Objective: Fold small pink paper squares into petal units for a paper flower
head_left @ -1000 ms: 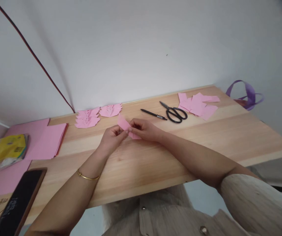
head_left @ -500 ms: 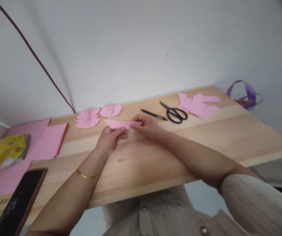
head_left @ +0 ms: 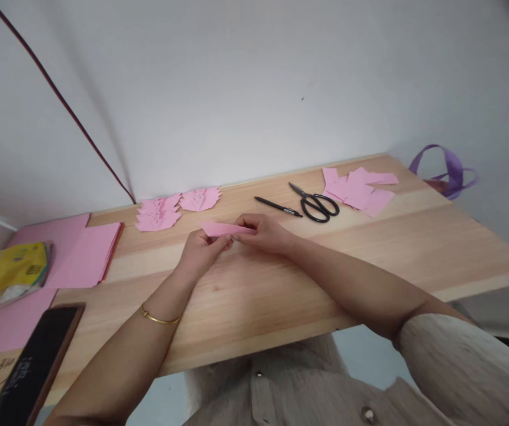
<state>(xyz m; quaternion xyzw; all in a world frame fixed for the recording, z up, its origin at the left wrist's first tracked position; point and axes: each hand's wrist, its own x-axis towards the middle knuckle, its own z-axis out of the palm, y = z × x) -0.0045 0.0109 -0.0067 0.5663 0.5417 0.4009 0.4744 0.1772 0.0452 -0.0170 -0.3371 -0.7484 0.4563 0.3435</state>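
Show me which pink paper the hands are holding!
The narrow piece, held by the left hand and right hand. The cut-outs, scraps and big sheets all lie on the table.

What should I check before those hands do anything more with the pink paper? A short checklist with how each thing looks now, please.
1. Left hand gripping the pink paper piece: ok, thumb and fingers pinch it.
2. Right hand gripping it too: ok, near its right end.
3. Paper's edges lined up: cannot tell, the hands hide part of it.
4. Scissors clear of both hands: ok, lying on the wooden tabletop beyond the right hand.
5. Black pen out of the grip: ok, lying left of the scissors.
6. Jagged-edged pink cutouts apart from the hands: ok, near the wall.
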